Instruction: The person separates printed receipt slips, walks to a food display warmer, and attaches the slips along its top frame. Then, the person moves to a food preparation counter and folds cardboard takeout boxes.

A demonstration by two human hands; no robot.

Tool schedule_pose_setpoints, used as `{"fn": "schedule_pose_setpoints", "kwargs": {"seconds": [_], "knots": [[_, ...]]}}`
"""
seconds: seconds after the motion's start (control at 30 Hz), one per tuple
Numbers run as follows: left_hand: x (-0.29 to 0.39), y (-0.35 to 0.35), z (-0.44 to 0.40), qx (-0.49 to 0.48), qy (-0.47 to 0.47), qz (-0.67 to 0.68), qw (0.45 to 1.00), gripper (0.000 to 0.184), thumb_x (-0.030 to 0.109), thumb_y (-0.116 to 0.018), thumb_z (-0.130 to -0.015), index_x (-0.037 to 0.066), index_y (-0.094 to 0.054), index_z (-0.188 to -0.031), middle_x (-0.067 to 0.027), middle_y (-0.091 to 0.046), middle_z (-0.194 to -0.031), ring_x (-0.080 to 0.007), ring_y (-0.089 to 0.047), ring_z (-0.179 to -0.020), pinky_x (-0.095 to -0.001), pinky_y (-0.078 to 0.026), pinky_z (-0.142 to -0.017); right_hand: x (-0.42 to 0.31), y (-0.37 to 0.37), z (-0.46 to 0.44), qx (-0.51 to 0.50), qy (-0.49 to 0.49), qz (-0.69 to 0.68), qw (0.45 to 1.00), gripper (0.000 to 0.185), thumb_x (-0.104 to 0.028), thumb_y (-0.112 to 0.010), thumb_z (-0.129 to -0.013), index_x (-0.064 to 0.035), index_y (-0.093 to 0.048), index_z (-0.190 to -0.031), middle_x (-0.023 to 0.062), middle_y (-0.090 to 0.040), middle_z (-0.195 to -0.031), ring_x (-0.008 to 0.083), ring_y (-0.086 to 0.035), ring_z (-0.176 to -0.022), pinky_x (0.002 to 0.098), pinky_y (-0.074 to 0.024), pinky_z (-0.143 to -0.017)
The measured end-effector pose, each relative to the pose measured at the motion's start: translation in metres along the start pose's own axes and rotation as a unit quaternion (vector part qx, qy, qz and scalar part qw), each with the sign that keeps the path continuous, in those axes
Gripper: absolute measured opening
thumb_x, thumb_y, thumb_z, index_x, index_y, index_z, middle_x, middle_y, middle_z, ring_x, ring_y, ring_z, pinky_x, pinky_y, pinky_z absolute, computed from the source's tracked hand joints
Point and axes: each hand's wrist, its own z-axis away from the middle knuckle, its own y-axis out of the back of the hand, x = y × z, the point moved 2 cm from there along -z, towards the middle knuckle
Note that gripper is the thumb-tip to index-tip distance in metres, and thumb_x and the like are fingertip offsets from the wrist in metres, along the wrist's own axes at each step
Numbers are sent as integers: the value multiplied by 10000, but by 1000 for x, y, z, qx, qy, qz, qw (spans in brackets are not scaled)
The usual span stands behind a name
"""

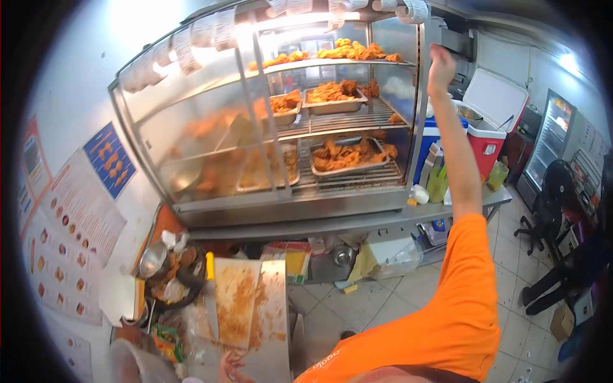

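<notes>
My right arm, in an orange sleeve, stretches up along the right edge of a glass heated display cabinet (300, 210). My right hand (440, 71) is beside its upper right corner, below the hanging paper receipts (415, 11); its fingers look curled in, and what they hold, if anything, is hidden. Fried chicken (332, 92) lies in metal trays and on the cabinet's racks. Low in the view, my left hand (234, 367) has its fingers apart and holds nothing. It is just below a crumb-covered cutting board (237, 300), where a knife (211, 306) with a yellow handle lies.
Left of the board are a metal bowl (154, 260) and a dark pan with scraps. A red cooler (485, 143) with its white lid raised stands behind my arm. Farther right are a glass-door fridge (546, 143), a black fan (559, 182) and a person's dark-clothed legs (552, 284).
</notes>
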Motion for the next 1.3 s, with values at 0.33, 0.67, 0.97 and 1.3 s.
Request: {"fn": "schedule_pose_setpoints", "kwargs": {"seconds": [0.33, 0.67, 0.97, 1.3], "knots": [[73, -113, -55, -40, -133, -71, 988, 340, 169, -395, -925, -50, -610, -778, -94, -569, -575, -144, -553, -485, -239, -445, -439, -58, -77, -78, 24, 129, 368, 920, 745, -296, -701, -604, -25, -378, -1218, 212, -428, -1205, 370, -457, -1053, 444, -426, -824], [141, -217, -96, -282, -86, 193, 936, 350, 216, -511, -821, -58, -587, -1025, -159, -605, -1029, -232, -585, -961, -311, -444, -819, -110, -12, 122, -69, 72, -55, 993, 160, 87, -500, -654, 1, -520, -786, 66, -564, -725, 168, -554, -647, 280, -447, -619], [168, -295, -119, -349, 174, 531, 752, 612, 402, -397, -911, -18, -277, -1340, -149, -416, -1314, -248, -475, -1145, -359, -377, -965, -177, 33, 354, -557, 6, -127, 821, 339, -66, -697, -580, -59, -555, -887, 75, -536, -917, 258, -520, -898, 352, -408, -728], [165, -245, -136, -417, 172, 461, 764, 519, 210, -469, -904, 56, -278, -1362, -179, -459, -1266, -229, -502, -1126, -332, -437, -914, -175, 65, 392, -635, -505, -324, 486, 256, -107, -588, -853, 62, -573, -1045, 83, -628, -912, 73, -568, -733, 190, -442, -608]]}}
